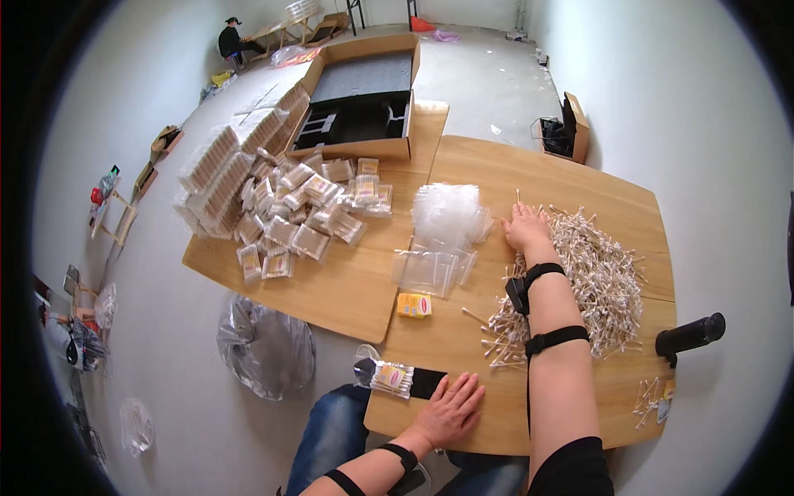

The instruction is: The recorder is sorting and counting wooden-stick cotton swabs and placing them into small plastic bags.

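Observation:
My left hand [451,411] lies flat at the table's front edge, fingers stretched out over the end of a black strip [428,383]. Left of it, a small clear bag of cotton swabs [392,378] with a yellow label rests on that strip, apart from my fingers. My right hand [526,228] reaches palm down to the far left side of a big loose heap of cotton swabs [600,285]. Its fingers look spread; a single cotton swab [518,197] shows just beyond the fingertips. My right forearm covers part of the heap.
Empty clear bags [449,215] and a stack of yellow cards [414,305] lie left of the heap. Filled swab packs [310,207] pile up before an open carton [356,107]. A black cylinder [691,335] juts at the right edge. Another person [236,41] sits far back.

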### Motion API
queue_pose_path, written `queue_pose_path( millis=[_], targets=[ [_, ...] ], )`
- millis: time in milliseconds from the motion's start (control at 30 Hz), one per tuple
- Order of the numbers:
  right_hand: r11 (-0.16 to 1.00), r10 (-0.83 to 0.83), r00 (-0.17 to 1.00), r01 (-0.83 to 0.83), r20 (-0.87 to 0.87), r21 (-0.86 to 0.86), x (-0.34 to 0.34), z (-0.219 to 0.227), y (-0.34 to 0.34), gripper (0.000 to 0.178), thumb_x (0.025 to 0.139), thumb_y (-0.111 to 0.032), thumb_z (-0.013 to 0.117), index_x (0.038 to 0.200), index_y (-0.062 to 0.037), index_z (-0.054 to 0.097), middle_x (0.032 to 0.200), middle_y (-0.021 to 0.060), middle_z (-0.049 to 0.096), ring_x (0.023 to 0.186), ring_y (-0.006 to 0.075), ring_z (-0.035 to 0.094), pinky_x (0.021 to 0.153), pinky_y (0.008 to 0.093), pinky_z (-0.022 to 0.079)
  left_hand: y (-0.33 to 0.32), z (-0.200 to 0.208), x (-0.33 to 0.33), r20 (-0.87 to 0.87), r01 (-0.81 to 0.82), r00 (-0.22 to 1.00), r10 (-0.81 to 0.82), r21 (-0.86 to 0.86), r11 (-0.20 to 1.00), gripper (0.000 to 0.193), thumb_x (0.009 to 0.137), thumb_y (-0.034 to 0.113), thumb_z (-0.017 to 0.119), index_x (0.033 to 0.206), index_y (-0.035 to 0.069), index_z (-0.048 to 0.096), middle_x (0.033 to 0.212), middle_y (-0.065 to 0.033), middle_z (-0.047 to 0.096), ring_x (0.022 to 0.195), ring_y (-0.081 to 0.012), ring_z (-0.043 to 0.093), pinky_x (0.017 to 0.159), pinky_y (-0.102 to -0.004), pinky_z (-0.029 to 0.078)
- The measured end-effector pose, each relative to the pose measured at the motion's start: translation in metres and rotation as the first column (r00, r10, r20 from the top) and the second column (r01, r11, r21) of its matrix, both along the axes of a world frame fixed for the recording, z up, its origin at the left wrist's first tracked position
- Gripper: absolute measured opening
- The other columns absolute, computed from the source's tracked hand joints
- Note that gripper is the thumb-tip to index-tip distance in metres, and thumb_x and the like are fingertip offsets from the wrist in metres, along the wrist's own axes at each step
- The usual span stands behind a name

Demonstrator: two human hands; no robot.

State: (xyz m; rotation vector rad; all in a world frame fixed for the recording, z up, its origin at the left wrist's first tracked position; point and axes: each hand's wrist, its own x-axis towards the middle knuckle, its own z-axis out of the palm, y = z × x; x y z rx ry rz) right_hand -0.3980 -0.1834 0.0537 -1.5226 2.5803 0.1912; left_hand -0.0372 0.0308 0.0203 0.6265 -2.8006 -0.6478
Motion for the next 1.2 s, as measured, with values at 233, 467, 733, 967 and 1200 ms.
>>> queue_pose_path(
  millis=[233,467,733,967,1200],
  targets=[
    [0.974,0.217,0.976,-0.217,0.014,0.069,0.051,0.016,0.065,0.066,0.103,-0.049,0.032,0.145,0.0008,0.043,0.152,0.0143,0.042,0.143,0.0232,0.036,0.118,0.0447,0.024,-0.006,-0.004,0.002,-0.043,-0.007,0.999,0.006,-0.01,1.0,0.056,0.093,0.035,0.055,0.142,0.009,0.047,0.152,-0.0147,0.04,0.144,-0.0293,0.034,0.117,-0.0514,0.022],
    [0.943,0.331,0.934,-0.327,-0.137,0.057,0.099,0.021,0.151,0.068,0.102,-0.052,0.036,0.148,-0.0024,0.038,0.156,0.0138,0.036,0.147,0.0257,0.03,0.12,0.0496,0.017,-0.004,-0.011,-0.002,-0.068,-0.016,0.998,0.011,-0.069,0.997,0.057,0.092,0.036,0.056,0.142,0.01,0.048,0.153,-0.0148,0.04,0.145,-0.029,0.033,0.119,-0.0509,0.021],
    [0.888,0.427,0.899,-0.437,-0.096,-0.143,0.17,-0.013,0.154,0.073,0.096,-0.052,0.045,0.153,-0.0082,0.031,0.16,0.013,0.029,0.15,0.0263,0.022,0.122,0.051,0.009,-0.003,-0.012,0.0,0.013,-0.028,0.999,0.03,-0.136,0.99,0.055,0.092,0.037,0.057,0.139,0.011,0.051,0.152,-0.0135,0.041,0.144,-0.0285,0.034,0.118,-0.0506,0.022],
    [0.971,0.227,0.97,-0.232,-0.088,-0.053,0.137,-0.011,0.099,0.068,0.102,-0.05,0.03,0.157,-0.0104,0.022,0.163,0.0103,0.02,0.152,0.0242,0.014,0.122,0.0527,-0.001,0.001,-0.011,0.0,-0.041,-0.038,0.999,0.033,-0.119,0.992,0.053,0.094,0.037,0.056,0.14,0.011,0.051,0.152,-0.0127,0.041,0.145,-0.0281,0.032,0.118,-0.0503,0.023],
    [0.973,0.221,0.974,-0.224,-0.047,-0.059,0.119,-0.016,0.1,0.059,0.104,-0.037,0.032,0.154,-0.0067,0.028,0.161,0.0108,0.027,0.15,0.0228,0.022,0.122,0.0493,0.006,0.002,-0.006,0.001,-0.015,-0.032,0.999,0.031,-0.1,0.994,0.054,0.094,0.037,0.056,0.14,0.01,0.051,0.153,-0.0136,0.04,0.145,-0.0282,0.032,0.119,-0.0493,0.021]
  ],
)
